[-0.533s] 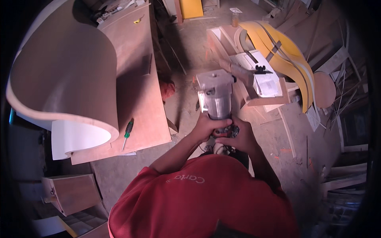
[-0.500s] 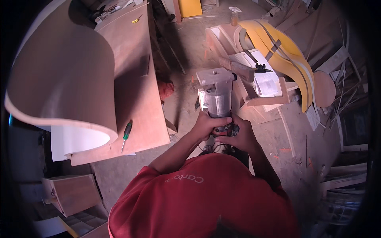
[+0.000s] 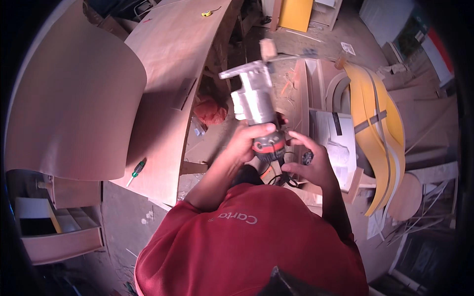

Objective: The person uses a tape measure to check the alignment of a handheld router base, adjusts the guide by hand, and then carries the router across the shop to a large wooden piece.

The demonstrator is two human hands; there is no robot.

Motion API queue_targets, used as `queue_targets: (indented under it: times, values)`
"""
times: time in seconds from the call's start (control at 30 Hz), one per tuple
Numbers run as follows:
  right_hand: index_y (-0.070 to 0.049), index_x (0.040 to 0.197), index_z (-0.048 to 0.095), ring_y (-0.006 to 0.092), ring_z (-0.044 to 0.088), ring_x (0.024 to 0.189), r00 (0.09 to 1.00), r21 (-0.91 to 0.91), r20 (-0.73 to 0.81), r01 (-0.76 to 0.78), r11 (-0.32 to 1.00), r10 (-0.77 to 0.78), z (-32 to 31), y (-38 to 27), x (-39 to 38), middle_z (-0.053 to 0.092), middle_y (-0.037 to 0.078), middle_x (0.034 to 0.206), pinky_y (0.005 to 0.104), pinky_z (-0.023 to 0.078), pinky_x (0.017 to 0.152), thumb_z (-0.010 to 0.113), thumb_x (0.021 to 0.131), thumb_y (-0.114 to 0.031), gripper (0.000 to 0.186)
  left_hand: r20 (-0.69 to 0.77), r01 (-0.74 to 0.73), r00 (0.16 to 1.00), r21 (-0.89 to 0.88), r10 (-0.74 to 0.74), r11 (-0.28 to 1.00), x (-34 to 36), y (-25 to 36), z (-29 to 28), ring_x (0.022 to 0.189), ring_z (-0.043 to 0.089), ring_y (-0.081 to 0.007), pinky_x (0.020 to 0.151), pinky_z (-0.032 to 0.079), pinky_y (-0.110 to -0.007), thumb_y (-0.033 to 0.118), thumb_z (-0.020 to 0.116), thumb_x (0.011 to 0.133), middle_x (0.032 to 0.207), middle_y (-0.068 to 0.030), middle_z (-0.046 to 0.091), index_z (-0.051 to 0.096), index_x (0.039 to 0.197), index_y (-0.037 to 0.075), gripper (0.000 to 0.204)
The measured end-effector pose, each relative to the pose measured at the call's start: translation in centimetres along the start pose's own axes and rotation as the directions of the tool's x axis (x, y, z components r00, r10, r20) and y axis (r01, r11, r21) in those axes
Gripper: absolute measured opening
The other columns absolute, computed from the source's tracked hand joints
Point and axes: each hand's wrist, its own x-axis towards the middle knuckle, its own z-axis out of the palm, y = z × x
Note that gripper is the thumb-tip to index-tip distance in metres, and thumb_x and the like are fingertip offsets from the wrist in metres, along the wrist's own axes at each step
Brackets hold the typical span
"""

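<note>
My left hand (image 3: pixel 244 140) is wrapped round the body of a trim router (image 3: pixel 259 106), whose metal base points up and away from me. Its dark motor end with a red band (image 3: pixel 270 145) faces my chest, and a black cord (image 3: pixel 284 178) hangs from it. Beside that end, my right hand (image 3: pixel 311 158) is off the tool, fingers apart and curved. Beyond the base shows a blurred wooden block (image 3: pixel 268 49) with a thin rod; whether it is fixed to the router is unclear.
Left stands a wooden bench (image 3: pixel 158 118) with a large curved panel (image 3: pixel 74 98), a green-handled screwdriver (image 3: pixel 137 171) and a yellow tape measure (image 3: pixel 207 13). An orange-red bundle (image 3: pixel 211 111) lies beneath. Right are yellow curved strips (image 3: pixel 380 128) and a wooden frame holding papers (image 3: pixel 338 143).
My right hand has let go of the router and opened. The router has tilted to the left in my left hand, and the view has shifted.
</note>
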Motion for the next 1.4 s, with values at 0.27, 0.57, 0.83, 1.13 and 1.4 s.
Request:
queue_targets:
  times: [0.27,0.57,0.83,1.13,1.4]
  values:
    - [-0.009,0.142,0.062,0.0182,0.070,0.086,0.984,-0.110,0.122,-0.119,0.987,0.132,-7.5,7.5,11.9,0.074,0.010,0.105,0.0337,0.056,0.082,0.095,0.073,-0.038,0.081,-0.337,-0.230,0.930,-0.213,0.149,0.950,9.8,4.9,-5.0,0.128,0.062,-0.0345,0.102,0.056,-0.055,0.025,0.077,0.086,0.125,-0.0159,0.067,0.061,0.126,0.001,0.049]
    - [-0.003,0.135,0.067,0.0234,0.071,0.090,0.876,-0.356,0.352,-0.200,0.913,0.330,-13.3,13.9,33.0,0.072,0.010,0.093,0.0378,0.055,0.082,0.097,0.059,-0.052,0.095,-0.421,-0.446,0.853,-0.283,0.307,0.849,24.6,16.1,-21.0,0.122,0.064,-0.0409,0.101,0.057,-0.057,0.031,0.072,0.093,0.132,-0.0252,0.063,0.058,0.131,-0.004,0.053]
    - [-0.015,0.135,0.065,0.0391,0.070,0.107,0.785,-0.728,0.220,-0.264,0.633,0.580,-5.6,25.8,48.9,0.065,0.021,0.119,0.0501,0.057,0.091,0.082,0.074,-0.057,0.076,-0.500,-0.608,0.762,-0.337,0.411,0.719,36.9,31.9,-32.7,0.132,0.058,-0.0412,0.118,0.043,-0.058,0.028,0.075,0.092,0.127,-0.0222,0.067,0.059,0.123,-0.005,0.049]
    - [-0.016,0.151,0.052,0.0397,0.070,0.109,0.804,-0.974,-0.011,-0.144,0.177,0.594,-23.5,50.0,59.5,0.036,0.034,0.158,0.0453,0.059,0.087,0.065,0.084,-0.005,0.069,-0.514,-0.799,0.567,-0.155,0.644,0.580,39.7,34.1,-38.7,0.137,0.053,-0.0410,0.124,0.032,-0.058,0.031,0.073,0.093,0.132,-0.0258,0.063,0.057,0.125,-0.014,0.058]
    - [-0.006,0.117,0.072,0.0370,0.068,0.087,0.742,-0.946,-0.223,-0.008,0.324,-0.632,-42.4,32.8,100.3,0.070,0.019,0.101,0.0458,0.055,0.079,0.064,0.094,-0.013,0.026,-0.776,-0.943,0.185,0.031,0.602,0.330,38.3,35.0,-41.4,0.132,0.058,-0.0402,0.121,0.038,-0.060,0.028,0.076,0.093,0.130,-0.0264,0.065,0.052,0.132,-0.006,0.056]
